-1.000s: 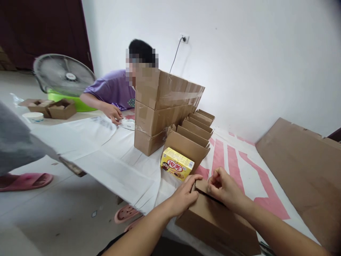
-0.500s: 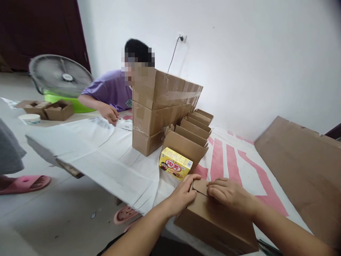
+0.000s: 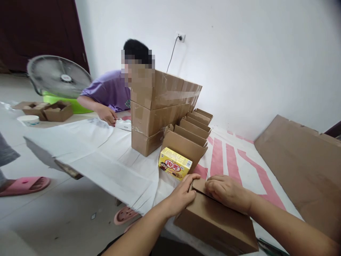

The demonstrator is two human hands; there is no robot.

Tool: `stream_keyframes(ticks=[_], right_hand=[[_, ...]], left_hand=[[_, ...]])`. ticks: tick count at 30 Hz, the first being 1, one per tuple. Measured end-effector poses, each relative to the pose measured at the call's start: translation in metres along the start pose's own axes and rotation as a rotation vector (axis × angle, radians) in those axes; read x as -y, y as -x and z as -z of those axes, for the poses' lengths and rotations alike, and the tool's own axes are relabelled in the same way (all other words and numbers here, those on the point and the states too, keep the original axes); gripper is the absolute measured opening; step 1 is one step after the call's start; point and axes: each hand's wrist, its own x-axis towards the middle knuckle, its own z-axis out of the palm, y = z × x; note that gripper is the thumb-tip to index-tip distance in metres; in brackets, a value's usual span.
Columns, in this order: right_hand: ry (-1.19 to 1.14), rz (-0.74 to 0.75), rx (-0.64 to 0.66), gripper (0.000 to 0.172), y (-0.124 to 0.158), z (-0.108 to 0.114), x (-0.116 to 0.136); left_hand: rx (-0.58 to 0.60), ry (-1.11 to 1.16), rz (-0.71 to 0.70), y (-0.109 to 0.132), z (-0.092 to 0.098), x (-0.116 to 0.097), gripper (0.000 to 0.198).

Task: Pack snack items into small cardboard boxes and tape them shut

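A brown cardboard box [image 3: 218, 225] lies close in front of me on the cloth-covered table, its top flaps meeting along a narrow dark gap. My left hand [image 3: 182, 195] grips its far left corner, thumb on top and fingers over the end. On the top flap rests my right hand [image 3: 230, 192], fingers curled at the gap; its fingertips are partly hidden. Just beyond my left hand stands a yellow snack box [image 3: 174, 164] with red and white lettering. It leans close to a row of open cardboard boxes [image 3: 183, 144].
Taped cartons [image 3: 142, 119] are stacked on the table. Behind them a person in a purple shirt [image 3: 109, 87] has a hand at a white object [image 3: 123, 124]. A large cardboard sheet [image 3: 295, 170] leans right. A fan [image 3: 60, 76] and open boxes [image 3: 59, 111] stand left.
My right hand has shifted slightly, its fingers curling more over the flap, and the gap shows farther along. My left hand stays on the box corner.
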Motion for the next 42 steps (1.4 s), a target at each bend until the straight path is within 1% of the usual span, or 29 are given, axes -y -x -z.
stream_keyframes(ticks=[3, 5, 7, 9, 11, 14, 16, 19, 22, 24, 27, 32, 34, 37, 40, 42], right_hand=[[-0.005, 0.036, -0.060, 0.025, -0.002, -0.001, 0.003], [0.010, 0.080, -0.147, 0.021, -0.002, 0.001, 0.007], [0.024, 0.109, -0.262, 0.019, -0.001, 0.004, 0.013], [0.045, 0.068, -0.343, 0.020, 0.002, 0.009, 0.019], [0.041, -0.029, -0.376, 0.022, 0.009, 0.014, 0.026], [-0.071, -0.182, -0.358, 0.025, 0.021, 0.019, 0.036], [-0.167, -0.253, -0.314, 0.025, 0.028, 0.020, 0.043], [-0.226, -0.343, -0.240, 0.020, 0.034, 0.018, 0.053], [-0.166, -0.420, -0.189, 0.015, 0.033, 0.012, 0.062], [-0.116, -0.406, -0.184, 0.018, 0.032, 0.008, 0.064], [-0.107, -0.359, -0.195, 0.024, 0.031, 0.005, 0.065], [-0.197, -0.441, -0.157, 0.022, 0.034, 0.007, 0.065], [-0.245, -0.461, -0.135, 0.022, 0.033, 0.008, 0.067], [-0.267, -0.465, -0.129, 0.025, 0.030, 0.010, 0.069], [-0.155, -0.455, -0.115, 0.016, 0.024, 0.006, 0.068], [-0.045, -0.436, -0.069, 0.010, 0.020, 0.003, 0.065]], left_hand=[[0.001, -0.008, -0.007, 0.000, 0.000, -0.001, 0.059], [0.001, -0.009, -0.011, 0.000, 0.001, -0.002, 0.058], [0.005, -0.010, -0.015, 0.000, 0.001, -0.002, 0.059], [0.010, -0.006, -0.017, 0.000, 0.001, -0.001, 0.060], [0.007, 0.012, -0.014, 0.000, 0.001, 0.000, 0.062], [-0.022, 0.066, -0.025, 0.001, 0.000, 0.003, 0.064], [-0.045, 0.106, -0.047, 0.001, -0.001, 0.005, 0.063], [-0.086, 0.144, -0.071, 0.002, -0.003, 0.007, 0.050], [-0.131, 0.122, -0.103, 0.002, -0.006, 0.006, 0.031], [-0.149, 0.116, -0.133, 0.002, -0.007, 0.005, 0.027], [-0.181, 0.142, -0.169, 0.002, -0.009, 0.004, 0.029], [-0.219, 0.066, -0.195, 0.004, -0.006, 0.000, 0.021], [-0.207, 0.025, -0.185, 0.005, -0.005, -0.003, 0.016], [-0.150, -0.012, -0.150, 0.005, -0.004, -0.007, 0.011], [-0.105, -0.018, -0.133, 0.005, -0.004, -0.007, 0.012], [-0.099, -0.009, -0.129, 0.005, -0.005, -0.007, 0.012]])
